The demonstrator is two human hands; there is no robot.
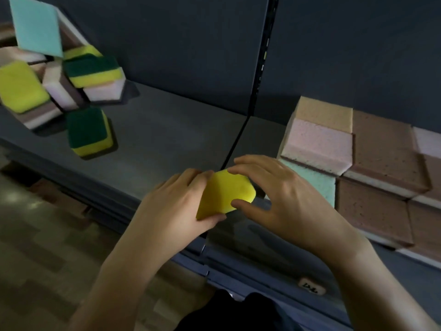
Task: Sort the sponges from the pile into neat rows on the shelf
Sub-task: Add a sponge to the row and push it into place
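Gripping yellow sponge [225,193] in left hand [176,206], fingers curled round its left end. Pinching its right end with right hand [286,199], thumb and forefinger closed on it, other fingers spread. Held just above front edge of shelf [167,130]. Just right of right hand: teal sponge [317,185], then rows [381,158] of pink and brown sponges. Well left of left hand: loose pile [59,75].

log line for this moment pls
held: yellow rounded foam sponge | left hand: grips its left end | right hand: pinches its right end | mixed sponge pile: left on grey shelf | flat sponge rows: right
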